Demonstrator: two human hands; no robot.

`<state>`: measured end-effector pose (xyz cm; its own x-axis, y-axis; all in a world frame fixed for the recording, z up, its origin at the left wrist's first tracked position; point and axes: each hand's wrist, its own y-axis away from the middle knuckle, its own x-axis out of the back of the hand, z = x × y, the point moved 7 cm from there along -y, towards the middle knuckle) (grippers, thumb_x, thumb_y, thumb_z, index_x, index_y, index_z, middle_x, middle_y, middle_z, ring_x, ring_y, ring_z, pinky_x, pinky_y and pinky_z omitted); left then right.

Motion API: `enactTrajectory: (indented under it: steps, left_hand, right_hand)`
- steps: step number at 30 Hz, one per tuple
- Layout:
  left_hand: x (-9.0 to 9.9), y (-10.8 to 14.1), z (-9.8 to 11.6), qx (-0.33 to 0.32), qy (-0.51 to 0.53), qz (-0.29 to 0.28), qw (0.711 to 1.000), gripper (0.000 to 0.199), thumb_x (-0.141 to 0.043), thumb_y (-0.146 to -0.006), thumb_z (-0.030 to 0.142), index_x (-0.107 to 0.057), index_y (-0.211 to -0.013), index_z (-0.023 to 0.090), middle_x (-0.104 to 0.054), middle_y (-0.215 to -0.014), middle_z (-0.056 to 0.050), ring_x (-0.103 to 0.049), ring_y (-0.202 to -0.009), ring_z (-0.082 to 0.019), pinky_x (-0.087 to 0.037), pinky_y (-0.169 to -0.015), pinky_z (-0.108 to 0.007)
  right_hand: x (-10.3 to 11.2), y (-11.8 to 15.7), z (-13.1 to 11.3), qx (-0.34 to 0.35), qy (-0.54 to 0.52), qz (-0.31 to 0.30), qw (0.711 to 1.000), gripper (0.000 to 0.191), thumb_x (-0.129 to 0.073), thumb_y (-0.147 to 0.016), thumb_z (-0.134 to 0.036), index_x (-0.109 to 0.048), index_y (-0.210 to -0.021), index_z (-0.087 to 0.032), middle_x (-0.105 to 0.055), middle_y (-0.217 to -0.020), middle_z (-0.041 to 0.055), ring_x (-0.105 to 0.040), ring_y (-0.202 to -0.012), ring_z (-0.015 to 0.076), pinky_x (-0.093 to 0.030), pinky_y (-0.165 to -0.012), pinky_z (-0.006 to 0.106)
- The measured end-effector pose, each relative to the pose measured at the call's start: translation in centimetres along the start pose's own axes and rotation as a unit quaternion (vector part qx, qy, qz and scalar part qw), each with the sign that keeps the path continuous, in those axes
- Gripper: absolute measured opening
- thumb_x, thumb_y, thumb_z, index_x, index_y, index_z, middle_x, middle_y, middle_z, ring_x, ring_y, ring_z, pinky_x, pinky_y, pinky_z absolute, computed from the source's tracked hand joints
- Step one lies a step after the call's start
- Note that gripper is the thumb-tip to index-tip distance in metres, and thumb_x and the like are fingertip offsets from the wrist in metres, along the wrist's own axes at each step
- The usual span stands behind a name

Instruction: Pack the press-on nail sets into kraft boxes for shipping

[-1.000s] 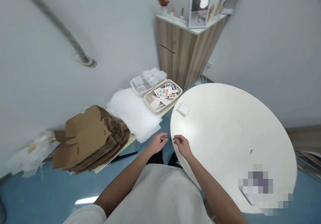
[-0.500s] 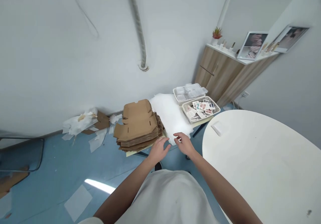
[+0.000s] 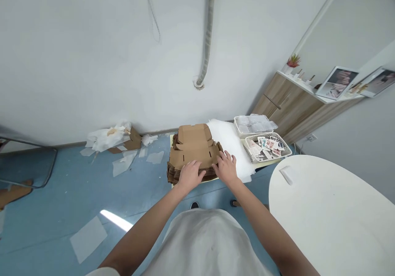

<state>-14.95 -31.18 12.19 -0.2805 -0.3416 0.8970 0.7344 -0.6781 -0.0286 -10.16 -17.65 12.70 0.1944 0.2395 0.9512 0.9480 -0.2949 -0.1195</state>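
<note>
One stack of flat brown cardboard boxes lies on the low table, directly in front of the person; its layers are too tightly packed to count. Two bare hands are at its near side: the left hand at the near edge, the right hand at the near right corner. The grip of each is open, thumb apart from fingers; whether either fingertip presses on the cardboard, I cannot tell. Just right of the stack lies one pile of white sheets, and beyond it stand two white baskets side by side. The farther basket holds several clear plastic boxes; the nearer basket holds many loose cards, some with red, blue or dark lettering too small to read. One small white packet rests on the round table at the right. On the wooden cabinet are one potted plant and two picture frames. White scraps lie on the blue floor at the left, near one brown box.
</note>
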Motion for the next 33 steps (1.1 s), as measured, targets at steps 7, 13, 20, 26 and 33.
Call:
enactTrajectory:
  steps: [7, 13, 20, 26, 33]
  left_hand:
    - [-0.7, 0.0, -1.0, 0.017, 0.032, -0.014, 0.999, 0.03, -0.05, -0.077, 0.036, -0.056, -0.101, 0.019, -0.06, -0.095, -0.01, -0.053, -0.093, -0.026, -0.04, -0.079, -0.036]
    - [-0.9, -0.6, -1.8, 0.022, 0.046, -0.03, 0.998, 0.028, -0.046, -0.079, 0.036, -0.059, -0.097, 0.019, -0.06, -0.095, -0.009, -0.054, -0.092, -0.025, -0.041, -0.075, -0.034]
    - [-0.6, -0.6, -2.1, -0.017, 0.034, -0.044, 0.998, 0.034, -0.045, -0.08, 0.04, -0.056, -0.105, 0.02, -0.059, -0.095, -0.008, -0.055, -0.087, -0.022, -0.041, -0.071, -0.03]
    - [0.0, -1.6, -2.0, -0.09, 0.026, -0.017, 0.995, 0.033, -0.031, -0.087, 0.035, -0.061, -0.086, 0.019, -0.059, -0.081, -0.007, -0.054, -0.08, -0.02, -0.04, -0.071, -0.031]
    - [1.6, -1.8, -1.8, -0.112, 0.009, 0.043, 0.993, 0.034, -0.028, -0.089, 0.03, -0.06, -0.086, 0.02, -0.06, -0.079, -0.006, -0.052, -0.077, -0.017, -0.039, -0.071, -0.031]
  right_hand:
    - [-1.3, -1.2, 0.2, -0.068, -0.015, -0.035, 0.997, 0.026, -0.052, -0.074, -0.041, -0.063, -0.089, -0.023, -0.055, -0.111, 0.0111, -0.044, -0.104, 0.0285, -0.026, -0.087, 0.049]
    - [-0.1, -1.8, 1.5, -0.117, -0.212, 0.005, 0.97, 0.04, -0.047, -0.076, -0.04, -0.057, -0.108, -0.019, -0.05, -0.121, 0.0113, -0.048, -0.106, 0.0235, -0.035, -0.089, 0.04]
    - [0.5, -0.8, 3.2, -0.23, -0.46, 0.062, 0.855, 0.046, -0.053, -0.071, -0.04, -0.056, -0.11, -0.017, -0.059, -0.109, 0.0081, -0.056, -0.092, 0.0193, -0.044, -0.082, 0.034]
    - [3.2, -0.1, 2.2, -0.183, -0.366, 0.126, 0.903, 0.046, -0.052, -0.072, -0.038, -0.051, -0.115, -0.022, -0.055, -0.111, 0.0075, -0.047, -0.105, 0.0219, -0.038, -0.088, 0.038]
    - [1.5, 1.0, -0.4, -0.11, -0.282, 0.031, 0.953, 0.027, -0.046, -0.077, -0.043, -0.063, -0.081, -0.022, -0.062, -0.081, 0.0066, -0.054, -0.08, 0.0216, -0.04, -0.077, 0.036]
